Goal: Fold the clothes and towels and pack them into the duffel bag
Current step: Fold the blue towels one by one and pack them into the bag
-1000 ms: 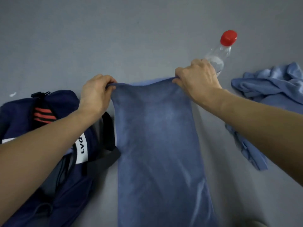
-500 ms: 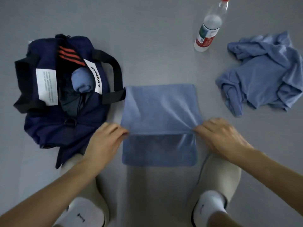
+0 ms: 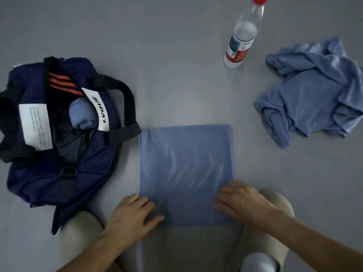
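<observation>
Bare left hand (image 3: 131, 214), right hand (image 3: 243, 203) and forearms (image 3: 94, 250); beige shoes (image 3: 78, 228) at 7 and 5 o'clock, white sock (image 3: 259, 262) at 5.

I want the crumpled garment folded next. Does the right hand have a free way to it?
Probably yes: the right hand rests on the folded towel, and only bare floor lies between it and the crumpled garment.

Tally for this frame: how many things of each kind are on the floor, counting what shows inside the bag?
Blue cloth items: 3, the folded towel, crumpled garment and rolled piece in the bag
Bags: 1, the duffel bag
Bottles: 1, the water bottle
Total: 5
</observation>
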The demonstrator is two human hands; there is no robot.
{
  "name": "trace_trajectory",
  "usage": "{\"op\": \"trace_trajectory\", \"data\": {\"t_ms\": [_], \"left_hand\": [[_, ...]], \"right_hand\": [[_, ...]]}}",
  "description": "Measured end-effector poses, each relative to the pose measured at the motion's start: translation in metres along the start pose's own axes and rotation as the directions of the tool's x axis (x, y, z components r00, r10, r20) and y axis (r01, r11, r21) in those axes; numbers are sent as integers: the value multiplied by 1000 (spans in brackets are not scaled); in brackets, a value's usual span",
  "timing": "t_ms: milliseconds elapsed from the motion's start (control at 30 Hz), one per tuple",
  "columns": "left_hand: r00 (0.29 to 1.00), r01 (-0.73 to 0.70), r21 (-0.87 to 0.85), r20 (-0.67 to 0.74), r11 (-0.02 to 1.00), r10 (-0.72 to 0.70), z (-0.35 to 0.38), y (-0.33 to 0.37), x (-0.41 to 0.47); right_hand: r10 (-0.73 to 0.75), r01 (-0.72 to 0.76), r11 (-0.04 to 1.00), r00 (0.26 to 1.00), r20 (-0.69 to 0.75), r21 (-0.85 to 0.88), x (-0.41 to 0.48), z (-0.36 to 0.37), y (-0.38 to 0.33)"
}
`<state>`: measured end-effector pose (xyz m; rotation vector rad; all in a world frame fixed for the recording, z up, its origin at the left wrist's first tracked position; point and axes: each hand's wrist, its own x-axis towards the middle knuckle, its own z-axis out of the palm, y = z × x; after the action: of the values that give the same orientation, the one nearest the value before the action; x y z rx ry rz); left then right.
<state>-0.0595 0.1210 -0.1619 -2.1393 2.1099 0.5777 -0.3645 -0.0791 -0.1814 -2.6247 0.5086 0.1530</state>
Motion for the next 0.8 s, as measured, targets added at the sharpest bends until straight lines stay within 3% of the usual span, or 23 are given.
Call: {"op": "trace_trajectory", "data": {"t_ms": [67, 133, 267, 333, 400, 733, 800], "left_hand": [[989, 10, -84, -145, 996, -22, -7, 5, 35], [969, 15, -139, -243, 990, -49, -11, 11, 81], [963, 209, -153, -139, 966, -230, -11, 3, 159], [929, 362, -124, -34, 924, -368, -8, -7, 174], [903, 426, -129, 2, 895, -429, -7, -14, 179], [936, 344, -161, -15, 925, -351, -22, -42, 219], [946, 274, -239, -105, 932, -305, -29, -54, 215]], "right_hand": [[79, -76, 997, 973, -219, 23, 29, -6, 5], [190, -192, 981, 943, -273, 20, 64, -8, 14], [381, -385, 921, 922, -64, -63, 98, -5, 43], [363, -355, 917, 932, 9, -183, 97, -9, 61], [342, -323, 918, 939, 46, -231, 96, -15, 77], [341, -307, 914, 936, 93, -264, 123, -53, 125], [361, -330, 913, 927, 99, -240, 125, -56, 126]]}}
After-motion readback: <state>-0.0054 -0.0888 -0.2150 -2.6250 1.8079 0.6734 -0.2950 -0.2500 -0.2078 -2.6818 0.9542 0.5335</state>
